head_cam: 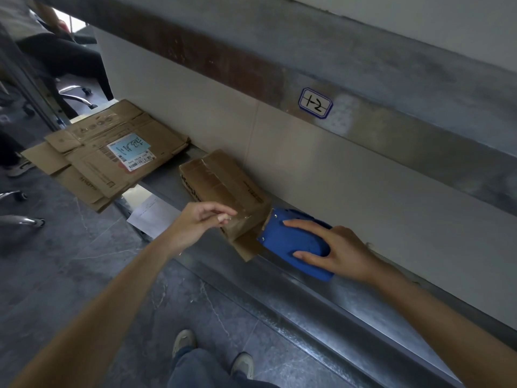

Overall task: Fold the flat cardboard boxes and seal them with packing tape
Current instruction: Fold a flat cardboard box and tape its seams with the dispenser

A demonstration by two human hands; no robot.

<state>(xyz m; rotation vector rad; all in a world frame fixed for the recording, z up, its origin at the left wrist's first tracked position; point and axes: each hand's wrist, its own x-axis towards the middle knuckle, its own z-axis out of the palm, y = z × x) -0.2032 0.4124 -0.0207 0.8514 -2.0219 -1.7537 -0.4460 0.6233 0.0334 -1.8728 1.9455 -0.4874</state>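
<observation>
The folded box lies on the counter, against the wall behind it. At the box's 4 o'clock end the tape dispenser touches it, gripped by the right hand. The left hand touches the box's 6 o'clock corner. Flat cardboard lies at the box's 10 o'clock, overhanging the counter's edge.

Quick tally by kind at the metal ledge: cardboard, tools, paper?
Folded brown cardboard box: 1
Pile of flattened brown cardboard: 1 (can't tell how many sheets)
Blue plastic tape dispenser: 1
White paper sheet: 1
Total: 4
</observation>
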